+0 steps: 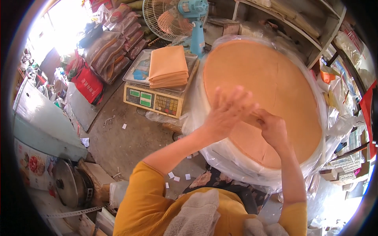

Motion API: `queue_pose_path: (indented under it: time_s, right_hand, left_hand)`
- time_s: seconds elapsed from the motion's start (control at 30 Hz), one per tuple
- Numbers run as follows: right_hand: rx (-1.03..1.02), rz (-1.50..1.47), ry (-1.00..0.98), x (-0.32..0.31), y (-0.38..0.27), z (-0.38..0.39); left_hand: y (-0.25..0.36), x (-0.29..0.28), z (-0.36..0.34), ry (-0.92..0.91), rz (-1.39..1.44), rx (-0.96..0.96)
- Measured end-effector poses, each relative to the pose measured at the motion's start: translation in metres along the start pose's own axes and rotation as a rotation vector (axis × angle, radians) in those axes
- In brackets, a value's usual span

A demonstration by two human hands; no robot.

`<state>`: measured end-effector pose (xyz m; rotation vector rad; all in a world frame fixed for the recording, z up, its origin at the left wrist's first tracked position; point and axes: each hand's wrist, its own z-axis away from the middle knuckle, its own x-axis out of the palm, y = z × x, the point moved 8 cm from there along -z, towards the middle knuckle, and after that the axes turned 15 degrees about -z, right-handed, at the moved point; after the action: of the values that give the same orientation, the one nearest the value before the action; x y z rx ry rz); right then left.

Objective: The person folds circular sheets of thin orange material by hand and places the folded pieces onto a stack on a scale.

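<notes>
A large round stack of thin orange-tan sheets (291,106) lies in clear plastic wrapping in front of me. My left hand (232,112) is over the stack with its fingers spread, slightly blurred, holding nothing that I can see. Close beside it, my right hand (272,128) is closed, its fingertips pinching what looks like a raised edge of the top sheet. Left of the stack, a folded pile of similar sheets (168,65) rests on the metal pan of a digital scale (151,99).
A blue fan (193,27) stands behind the scale. Stacked plastic-wrapped packs (108,49) and a red bag (87,80) are at the far left. A lidded pan (67,183) sits lower left. Shelves (291,27) stand at the back right. Small paper slips (171,175) lie on the floor.
</notes>
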<state>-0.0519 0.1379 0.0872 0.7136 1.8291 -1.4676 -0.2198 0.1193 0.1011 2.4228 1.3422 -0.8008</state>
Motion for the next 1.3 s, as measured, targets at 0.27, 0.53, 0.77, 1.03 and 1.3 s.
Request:
queue_pose_path:
  time_s: [0.27,0.53,0.77,1.03,1.3]
  right_hand:
    - [-0.454,0.167,0.396,-0.07,-0.038,0.025]
    - [0.27,-0.307,0.234,-0.034,0.137,0.127]
    - [0.522,-0.33,0.206,-0.024,0.176,0.185]
    - [0.343,-0.31,0.203,-0.01,0.164,0.16]
    - [0.089,-0.24,0.057,0.029,0.109,0.107]
  left_hand:
    - [-0.128,0.034,-0.008,-0.537,0.521,-0.617]
    - [-0.367,0.054,0.043,-0.084,0.796,-1.277]
    - [-0.387,0.091,0.069,-0.283,0.665,-1.36]
    - [-0.293,0.028,0.044,0.041,-0.414,-0.748]
    - [-0.015,0.063,0.093,-0.023,0.364,-0.205]
